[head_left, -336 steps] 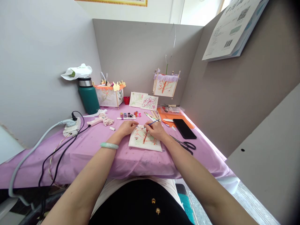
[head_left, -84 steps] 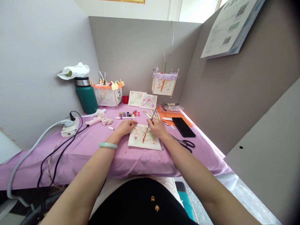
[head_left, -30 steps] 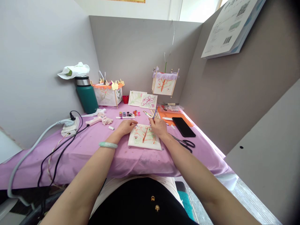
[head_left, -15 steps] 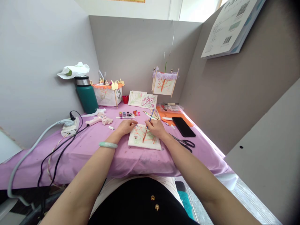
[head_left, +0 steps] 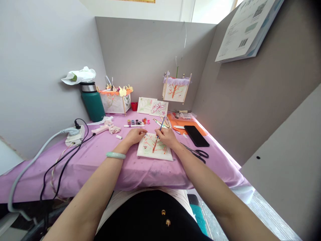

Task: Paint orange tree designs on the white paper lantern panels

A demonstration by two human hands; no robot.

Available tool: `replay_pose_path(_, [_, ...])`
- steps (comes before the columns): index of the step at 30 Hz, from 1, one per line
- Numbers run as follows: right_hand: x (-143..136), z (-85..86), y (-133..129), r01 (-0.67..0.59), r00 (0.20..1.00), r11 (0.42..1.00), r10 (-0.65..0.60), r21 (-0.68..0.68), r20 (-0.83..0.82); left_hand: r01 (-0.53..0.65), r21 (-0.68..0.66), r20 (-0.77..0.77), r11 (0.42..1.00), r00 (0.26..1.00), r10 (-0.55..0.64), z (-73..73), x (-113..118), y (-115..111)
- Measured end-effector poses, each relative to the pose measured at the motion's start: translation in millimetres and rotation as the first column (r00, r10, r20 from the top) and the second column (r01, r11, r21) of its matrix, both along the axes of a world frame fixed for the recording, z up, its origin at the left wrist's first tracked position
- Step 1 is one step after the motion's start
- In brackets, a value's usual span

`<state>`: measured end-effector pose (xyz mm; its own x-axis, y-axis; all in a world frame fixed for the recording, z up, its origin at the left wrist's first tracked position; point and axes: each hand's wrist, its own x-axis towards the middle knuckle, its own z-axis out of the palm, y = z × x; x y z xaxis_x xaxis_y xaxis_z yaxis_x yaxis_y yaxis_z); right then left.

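Observation:
A white panel [head_left: 150, 154] painted with an orange-brown tree lies flat near the table's front edge. My right hand [head_left: 167, 136] is closed round a thin blue brush [head_left: 162, 123], whose lower end meets the tree trunk. At the panel's upper left corner is my left hand [head_left: 135, 136], its fingers bent together on the edge; whether they pinch the corner or something small is too small to tell. Small paint pots [head_left: 137, 122] and a purple-and-white marker [head_left: 134, 126] sit just beyond the panel.
Black scissors [head_left: 200, 153] and a black phone [head_left: 197, 136] lie to the right. At the left are a green bottle [head_left: 93, 105], a pink glue gun [head_left: 101, 129] and a power strip [head_left: 75, 136] with cables. A decorated box [head_left: 112, 103] stands behind.

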<state>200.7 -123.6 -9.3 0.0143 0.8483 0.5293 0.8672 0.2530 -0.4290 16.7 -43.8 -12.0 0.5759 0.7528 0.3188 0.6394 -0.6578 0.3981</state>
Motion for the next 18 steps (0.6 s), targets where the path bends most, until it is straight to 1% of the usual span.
replay_pose_path(2, [-0.1,-0.1,0.4,0.007,1.0,1.0,-0.007,0.005,0.012,-0.005,-0.008,-0.004,1.0,1.0,0.005,0.5,0.0,-0.6])
replay_pose_path(6, [0.0,-0.4,1.3,0.088,0.995,0.995,-0.09,0.036,0.037,-0.007,-0.009,-0.003,1.0,1.0,0.007,0.8,0.0,-0.9])
replay_pose_path(8, [0.1,-0.3,1.6,0.11,0.993,0.993,-0.112,0.051,0.046,-0.003,0.0,0.002,1.0,1.0,0.003,0.4,0.0,-0.3])
replay_pose_path(15, [1.3,-1.6,2.7,0.094,0.995,0.993,-0.097,0.07,0.036,0.002,0.006,-0.004,1.0,1.0,-0.002,-0.4,0.1,0.9])
replay_pose_path(18, [1.4,-2.4,2.8,0.055,0.998,0.997,-0.057,0.045,0.029,-0.004,0.006,-0.003,1.0,1.0,0.004,-0.2,0.2,0.4])
